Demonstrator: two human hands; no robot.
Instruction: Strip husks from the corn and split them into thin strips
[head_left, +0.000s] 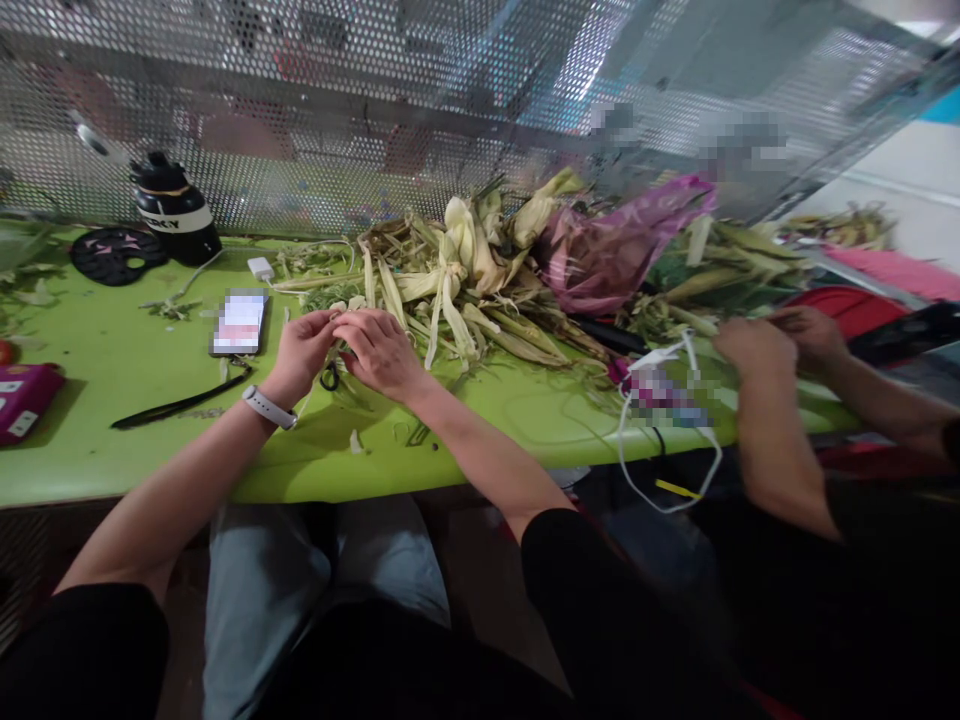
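My left hand (304, 345), with a white band on its wrist, meets my right hand (382, 350) above the green tabletop (292, 470). Both have their fingers pinched together at the same spot. Whatever lies between the fingertips is too small and hidden to name. A dark loop (330, 377), perhaps a handle, shows just beneath the hands. Right behind them spreads a heap of pale and dried corn husks (450, 270). Green leafy trimmings (334, 294) lie between the heap and my fingers.
To the left are a lit phone (240, 322) with a black strap, a black bottle (176, 210) and a purple box (28, 400). A pink plastic bag (592, 255) rests against the husks. On the right, another person's hands (757, 345) work near a white cord (622, 450). Perforated metal (315, 110) stands behind.
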